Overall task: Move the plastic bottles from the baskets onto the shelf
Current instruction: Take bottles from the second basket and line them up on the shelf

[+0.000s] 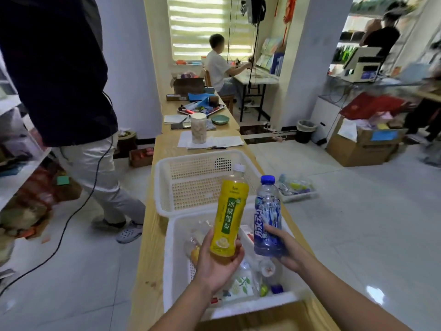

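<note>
My left hand [216,265] grips the bottom of a yellow-labelled bottle [230,212] with a white cap, held upright above the near white basket [170,259]. My right hand [290,249] holds a blue bottle [267,217] with a blue cap, also upright, just right of the yellow one. Several more plastic bottles [269,271] lie in the near basket under my hands. Beyond it stands a far white basket [191,182], which looks empty. A white shelf [14,177] runs along the left edge of the view.
Both baskets sit on a long wooden table [149,247]. A person in a dark top and light trousers [83,139] stands between table and shelf, with a black cable on the floor. A clear jar [198,127], papers, a small tray of bottles [297,189], cardboard boxes and other people lie farther off.
</note>
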{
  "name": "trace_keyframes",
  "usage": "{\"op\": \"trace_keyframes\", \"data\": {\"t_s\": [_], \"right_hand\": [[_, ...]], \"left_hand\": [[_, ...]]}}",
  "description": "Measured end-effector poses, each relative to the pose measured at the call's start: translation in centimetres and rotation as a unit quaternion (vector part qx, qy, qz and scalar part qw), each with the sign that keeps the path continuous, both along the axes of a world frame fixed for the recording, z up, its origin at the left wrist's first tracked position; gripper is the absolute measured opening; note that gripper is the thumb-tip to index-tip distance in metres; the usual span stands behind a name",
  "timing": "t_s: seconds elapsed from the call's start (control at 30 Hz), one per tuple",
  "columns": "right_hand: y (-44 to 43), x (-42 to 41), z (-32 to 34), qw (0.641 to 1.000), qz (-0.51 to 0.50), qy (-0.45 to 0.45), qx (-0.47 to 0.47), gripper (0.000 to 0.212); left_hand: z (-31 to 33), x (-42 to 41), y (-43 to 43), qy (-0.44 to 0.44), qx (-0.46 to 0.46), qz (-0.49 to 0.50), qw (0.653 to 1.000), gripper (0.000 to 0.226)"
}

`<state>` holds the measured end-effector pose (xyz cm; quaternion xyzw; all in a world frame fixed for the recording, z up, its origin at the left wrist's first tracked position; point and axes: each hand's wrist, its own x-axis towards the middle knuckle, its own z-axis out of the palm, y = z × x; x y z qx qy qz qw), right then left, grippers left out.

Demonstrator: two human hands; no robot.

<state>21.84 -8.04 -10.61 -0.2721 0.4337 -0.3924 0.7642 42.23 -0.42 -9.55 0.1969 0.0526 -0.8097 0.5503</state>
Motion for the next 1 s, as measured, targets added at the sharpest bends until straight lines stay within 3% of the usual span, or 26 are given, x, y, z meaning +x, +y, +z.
{"op": "trace_keyframes", "data": {"t_s": [0.2,0.27,0.33,0.47,0.63,0.83,1.0], "right_hand": [[2.8,-1.4,0.7,0.999,-0.025,0.015,-0.019,0.055],[4.2,-2.3,1.0,0.999,-0.039,0.021,-0.027,0.06],[5.9,-3.4,1.3,0.998,-0.048,0.016,-0.034,0.069],[10.4,-6.5,1.9,0.992,-0.117,-0.027,-0.036,0.046],[19.4,-11.9,2.5,0.97,-0.234,-0.058,-0.032,0.033],[34.5,-18.8,2.0,0.916,-0.397,-0.056,-0.02,0.043],[47.2,-21.6,1.8,0.851,-0.525,-0.02,-0.008,0.043]], "left_hand": [[1.1,-1.3,1.6,-0.007,-0.025,-0.042,0.999,0.076],[1.6,-1.9,2.1,-0.003,-0.039,-0.052,0.998,0.088],[2.0,-2.8,2.8,0.001,-0.047,-0.064,0.997,0.086],[2.5,-5.1,4.9,0.006,-0.073,-0.122,0.99,0.07],[2.9,-10.3,9.3,0.006,-0.093,-0.217,0.972,0.078],[3.1,-18.6,17.5,0.019,-0.066,-0.384,0.921,0.07],[3.5,-25.1,24.9,0.025,-0.061,-0.52,0.851,0.065]]}}
